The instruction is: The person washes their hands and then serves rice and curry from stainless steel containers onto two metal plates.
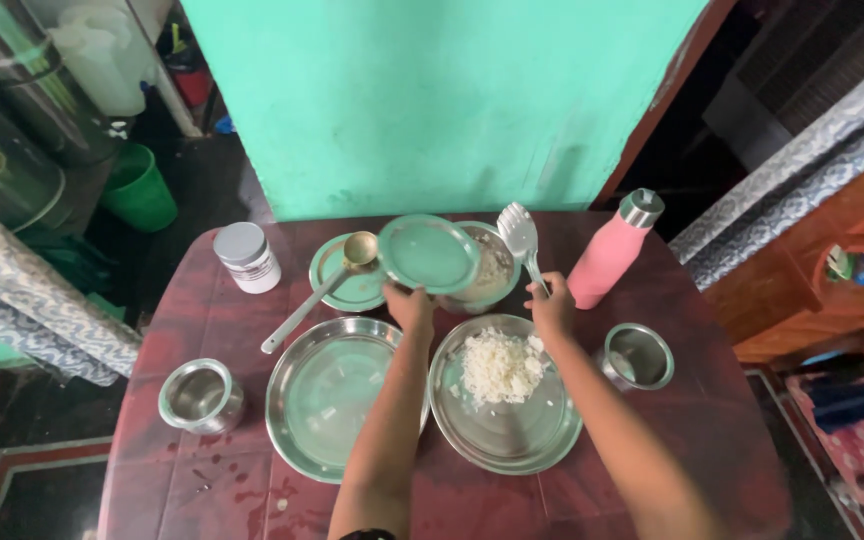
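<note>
My left hand (409,305) grips a round green-tinted lid (429,253) by its near edge, holding it tilted over the steel pot (492,270) of rice at the table's far middle. My right hand (552,305) holds a white slotted serving spoon (519,235) upright by its handle, beside the pot. Just below both hands lies a steel plate (505,430) with a heap of white rice (500,366) on it. To its left sits an empty steel plate (327,395), partly under my left forearm.
A ladle (317,290) rests across a covered small vessel (350,290). A white jar (247,257) stands far left, a pink bottle (612,250) far right. Steel cups sit at left (201,396) and right (637,355). The dark red table (212,480) meets a green wall (432,100).
</note>
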